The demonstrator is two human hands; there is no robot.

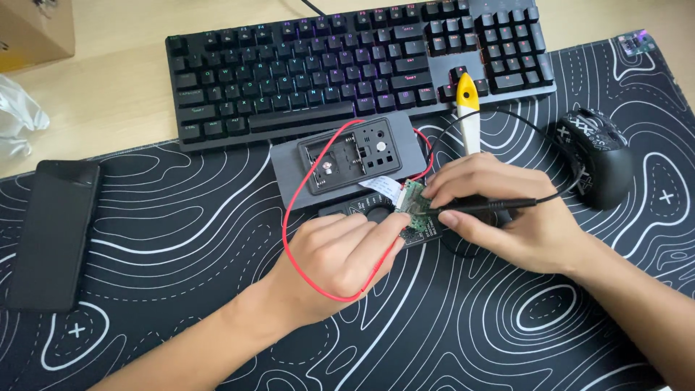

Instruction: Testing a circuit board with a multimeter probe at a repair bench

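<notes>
Both forearms come in low over the patterned desk mat (181, 239) on the bench. Left hand (340, 253) has its fingers pinched on a small green circuit board (414, 206), propped on edge just below the opened grey device (347, 156). Right hand (499, 217) grips a black probe (481, 207), tip at the board, looks like soldering or probing, can't quite tell. Next move probably needs a steady tip. Red wire (289, 217) loops round the left hand and could snag; keyboard (347, 65), mouse (597, 156), phone (54, 232) sit clear.
</notes>
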